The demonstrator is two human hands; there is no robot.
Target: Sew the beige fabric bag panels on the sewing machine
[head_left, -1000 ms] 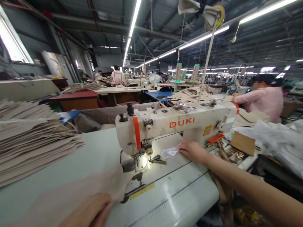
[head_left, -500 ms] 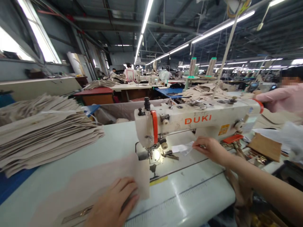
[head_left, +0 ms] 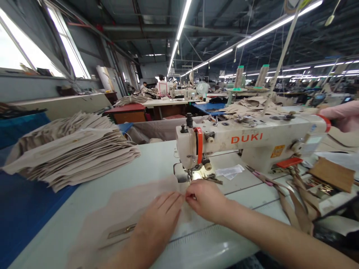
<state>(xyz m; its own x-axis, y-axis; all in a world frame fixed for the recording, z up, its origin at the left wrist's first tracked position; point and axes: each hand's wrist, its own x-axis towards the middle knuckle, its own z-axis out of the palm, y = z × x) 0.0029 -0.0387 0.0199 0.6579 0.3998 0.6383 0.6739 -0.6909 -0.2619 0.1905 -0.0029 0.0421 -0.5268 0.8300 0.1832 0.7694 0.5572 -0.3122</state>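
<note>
A beige fabric panel (head_left: pixel 123 201) with a zipper (head_left: pixel 122 231) set into it lies on the pale table, its far right corner close to the presser foot. My left hand (head_left: pixel 165 209) rests flat on this panel, fingers stretched toward the needle. Touching its fingertips, my right hand (head_left: pixel 206 200) is closed in a pinch at the panel's right edge; whatever is between the fingers is hidden. Just beyond stands the sewing machine (head_left: pixel 246 136), its lamp lighting the needle plate. White slips (head_left: pixel 230 172) lie on the machine bed, right of the needle.
A tall stack of beige panels (head_left: pixel 84 153) sits at the left. Scissors (head_left: pixel 262 176), hanging fabric strips (head_left: pixel 294 209) and a brown board (head_left: pixel 332 173) are at the right. A person's pink sleeve (head_left: pixel 340 112) shows beyond the machine.
My right hand has come left from the white slips to the panel's edge beside my left hand. The camera view has shifted left, and the scissors now show.
</note>
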